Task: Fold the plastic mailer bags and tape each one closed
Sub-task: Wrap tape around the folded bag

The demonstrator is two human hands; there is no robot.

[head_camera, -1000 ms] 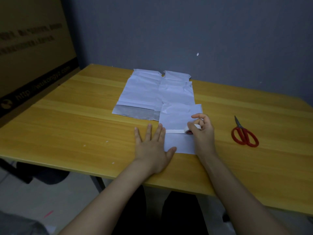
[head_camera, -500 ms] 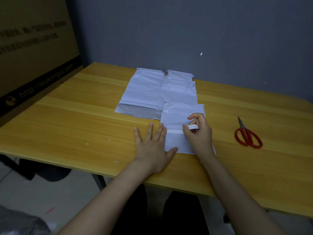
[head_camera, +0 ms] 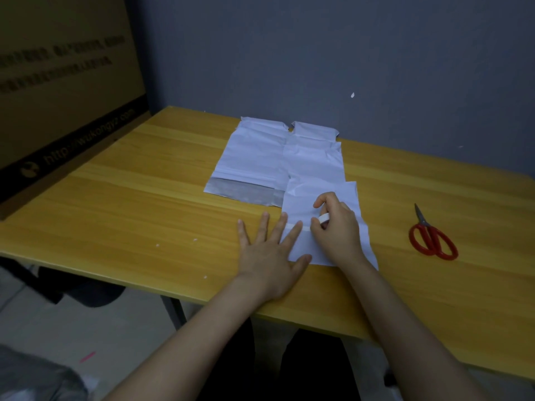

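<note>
Forearms extend over the near edge of the surface. Left hand lies flat, fingers straight and spread, pressing the left edge of the folded mailer bag. Right hand curls its fingers round a tape roll on that bag. Farther back, more mailer bags lie flat; scissors rest well right.

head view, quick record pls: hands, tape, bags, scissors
left hand: flat, fingers spread, pressing the near bag's left edge by the tape strip
right hand: grips the tape roll on the near bag
near bag: white, folded, near the table front
far bags: two, flat, side by side behind it
scissors: red handles, right side, untouched
</note>
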